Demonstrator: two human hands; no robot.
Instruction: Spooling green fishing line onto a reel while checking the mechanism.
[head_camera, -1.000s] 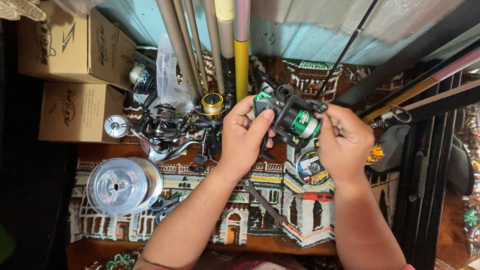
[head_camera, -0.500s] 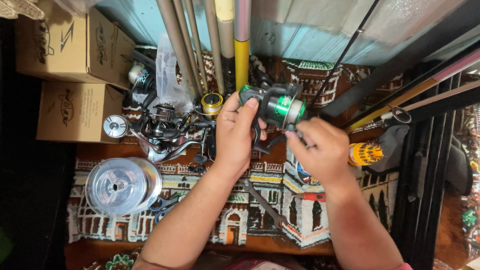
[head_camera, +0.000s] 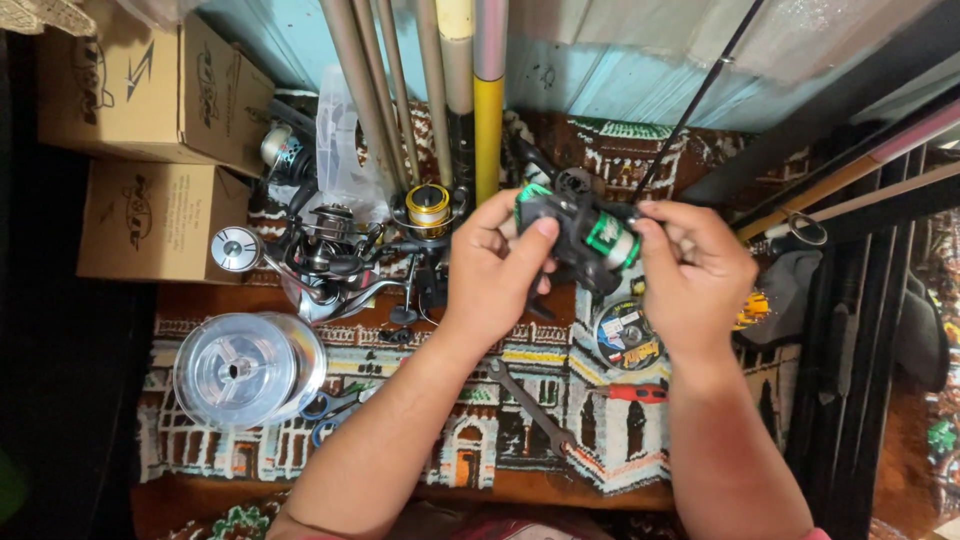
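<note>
Gripping reel (head_camera: 585, 232) between left hand (head_camera: 497, 272), right hand (head_camera: 697, 280).

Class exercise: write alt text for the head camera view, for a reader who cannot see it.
Two bare hands, left hand and right hand, hold a black and green fishing reel above a patterned cloth. Other reels, a clear line spool, a spanner and cardboard boxes lie around.

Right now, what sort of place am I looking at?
Likely a fishing-tackle repair corner: both hands hold a black and green fishing reel, more reels crowd a patterned mat, and rods lean on the wall.
</note>
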